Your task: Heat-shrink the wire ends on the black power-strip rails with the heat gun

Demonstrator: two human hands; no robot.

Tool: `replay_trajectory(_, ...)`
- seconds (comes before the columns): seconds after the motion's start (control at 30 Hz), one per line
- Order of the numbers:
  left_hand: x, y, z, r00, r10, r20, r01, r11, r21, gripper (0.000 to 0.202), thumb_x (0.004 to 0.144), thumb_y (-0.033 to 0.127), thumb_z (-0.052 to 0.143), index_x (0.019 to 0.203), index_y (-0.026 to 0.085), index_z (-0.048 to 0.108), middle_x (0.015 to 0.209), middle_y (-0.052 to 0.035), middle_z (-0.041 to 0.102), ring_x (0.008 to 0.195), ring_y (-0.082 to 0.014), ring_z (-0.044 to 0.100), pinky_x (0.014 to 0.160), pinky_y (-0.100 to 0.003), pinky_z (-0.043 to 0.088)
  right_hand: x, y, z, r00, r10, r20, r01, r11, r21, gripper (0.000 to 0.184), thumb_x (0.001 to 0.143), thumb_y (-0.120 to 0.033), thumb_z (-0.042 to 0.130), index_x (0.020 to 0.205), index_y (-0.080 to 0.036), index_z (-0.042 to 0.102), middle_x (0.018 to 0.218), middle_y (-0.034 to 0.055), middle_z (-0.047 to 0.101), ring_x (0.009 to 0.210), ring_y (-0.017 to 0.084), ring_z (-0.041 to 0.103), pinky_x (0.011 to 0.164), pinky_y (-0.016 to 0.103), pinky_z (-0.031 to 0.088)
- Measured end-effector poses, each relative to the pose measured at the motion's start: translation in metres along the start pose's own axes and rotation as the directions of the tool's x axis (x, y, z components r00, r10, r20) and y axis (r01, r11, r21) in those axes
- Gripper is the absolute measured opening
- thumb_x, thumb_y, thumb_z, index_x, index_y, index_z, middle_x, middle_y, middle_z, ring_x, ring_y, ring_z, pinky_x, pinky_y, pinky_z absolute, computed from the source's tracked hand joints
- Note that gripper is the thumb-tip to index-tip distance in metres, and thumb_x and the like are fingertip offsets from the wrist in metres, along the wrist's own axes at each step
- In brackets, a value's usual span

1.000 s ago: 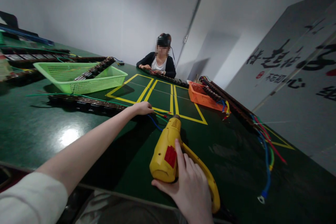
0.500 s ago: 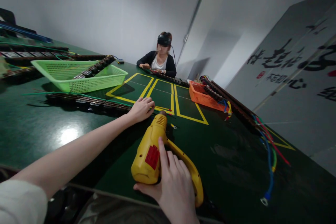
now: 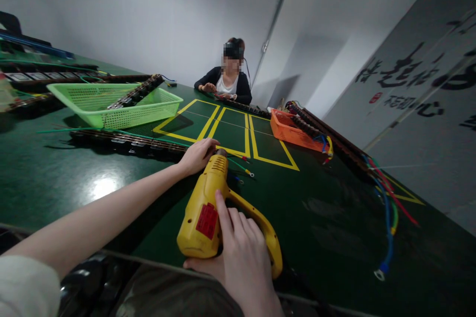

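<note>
Right hand: your right hand point(image 3: 241, 252) wraps the handle of the yellow electric screwdriver point(image 3: 208, 208) at the bench's near edge, index finger laid along the body.
Tool nose: it points at the end of the long terminal strip point(image 3: 126, 141).
Left hand: your left hand point(image 3: 197, 155) presses down on that end, fingers curled, pinning it.
Arms: left stretched far forward; right bent close.
Wires: loose coloured leads point(image 3: 241, 171) lie just beside the nose.

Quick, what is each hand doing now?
Left hand: resting on the dark strip, grip unclear.
Right hand: closed around the yellow drill.
</note>
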State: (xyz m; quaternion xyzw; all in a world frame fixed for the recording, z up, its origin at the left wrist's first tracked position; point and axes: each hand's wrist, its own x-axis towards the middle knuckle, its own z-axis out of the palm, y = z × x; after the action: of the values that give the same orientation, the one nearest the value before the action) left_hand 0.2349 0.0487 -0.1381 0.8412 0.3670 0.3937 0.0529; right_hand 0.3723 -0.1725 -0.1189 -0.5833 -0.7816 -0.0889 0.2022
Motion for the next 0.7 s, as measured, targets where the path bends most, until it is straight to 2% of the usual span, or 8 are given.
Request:
replay_trajectory(0.17,-0.002,-0.001,-0.001,1.000,0.011,-0.007,-0.012,1.000,-0.001,0.027,0.087,0.018,0.037,0.111,0.017,0.049,0.103,-0.0058,0.059,0.099,-0.0174,0.053,0.088,-0.030,0.041,-0.001,0.008,0.001,0.999,-0.025,0.047,0.027,0.999,-0.027,0.130,0.050,-0.071,0.070,0.146,-0.019,0.001,0.092,0.0035,0.055,0.079,0.024,0.054,0.069,0.041,0.046)
replay_trajectory(0.33,-0.003,0.009,-0.001,0.992,-0.109,-0.063,0.117,0.983,0.140,0.037,0.082,0.015,0.044,0.118,0.019,0.047,0.098,-0.0028,0.064,0.102,-0.0214,0.050,0.091,-0.037,0.034,-0.005,0.021,-0.001,0.999,-0.025,0.046,0.025,1.000,-0.001,0.128,0.048,-0.071,0.070,0.146,-0.019,0.007,0.092,0.0022,0.055,0.078,0.022,0.055,0.069,0.039,0.046)
replay_trajectory(0.43,-0.003,0.014,-0.002,0.983,-0.177,-0.043,0.181,0.972,0.152,0.043,0.081,0.015,0.044,0.124,0.020,0.042,0.099,-0.0024,0.065,0.098,-0.0217,0.052,0.091,-0.038,0.032,-0.008,0.029,-0.005,0.999,-0.005,0.032,0.004,1.000,0.023,0.125,0.046,-0.075,0.068,0.145,-0.022,0.014,0.093,0.0017,0.057,0.080,0.022,0.055,0.070,0.038,0.045)
replay_trajectory(0.57,-0.001,0.010,-0.003,0.990,-0.141,-0.003,0.140,0.986,0.091,0.048,0.079,0.012,0.043,0.127,0.019,0.040,0.098,-0.0024,0.065,0.096,-0.0207,0.053,0.087,-0.035,0.037,-0.014,0.039,-0.011,1.000,0.027,-0.001,-0.027,0.999,0.020,0.118,0.052,-0.075,0.066,0.145,-0.025,0.013,0.094,0.0008,0.058,0.082,0.021,0.056,0.071,0.036,0.045)
replay_trajectory(0.7,0.000,0.003,-0.001,0.994,-0.109,-0.012,0.109,0.994,0.018,0.047,0.077,0.010,0.043,0.124,0.019,0.043,0.098,-0.0025,0.063,0.096,-0.0190,0.054,0.087,-0.033,0.040,-0.021,0.045,-0.012,0.997,0.071,-0.025,-0.071,0.997,-0.008,0.118,0.054,-0.077,0.062,0.146,-0.025,0.011,0.094,0.0012,0.058,0.083,0.021,0.057,0.072,0.037,0.044)
